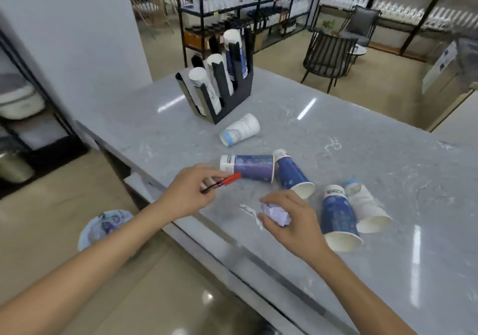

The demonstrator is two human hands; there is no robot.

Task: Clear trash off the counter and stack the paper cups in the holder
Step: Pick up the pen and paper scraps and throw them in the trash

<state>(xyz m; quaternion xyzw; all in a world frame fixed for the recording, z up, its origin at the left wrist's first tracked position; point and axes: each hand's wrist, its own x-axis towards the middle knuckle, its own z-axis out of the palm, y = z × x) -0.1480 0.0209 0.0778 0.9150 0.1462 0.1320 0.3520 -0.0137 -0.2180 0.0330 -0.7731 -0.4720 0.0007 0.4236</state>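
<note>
Head view. Grey marbled counter point(336, 133), glossy, with streaks of ceiling light on it. Black holder point(234, 94) at the far left of the counter, slotted columns; three stacks of cups point(216, 76) stand in it bottom-up, two white, the tallest blue and white.

Five loose cups lie on their sides. White cup point(240, 132) with a pale blue band just in front of the holder, mouth toward the left. Purple cup point(249, 167) lies crosswise mid-counter, its mouth touching a dark blue cup point(293, 174) whose mouth faces the near edge. Further right, a second blue cup point(338, 218) and a second white cup point(367, 208) lie side by side, touching, mouths toward the near edge.

Left hand point(187, 195) pinches a red pen point(222, 182) between fingertips, just before the purple cup. Right hand point(292, 221) is curled around a crumpled ball of pale lilac paper point(275, 214), low over the counter near its front edge. A white paper scrap point(252, 214) lies flat just left of that hand.

Off the counter, low left, a round blue-patterned bin point(103, 228) sits on the floor
</note>
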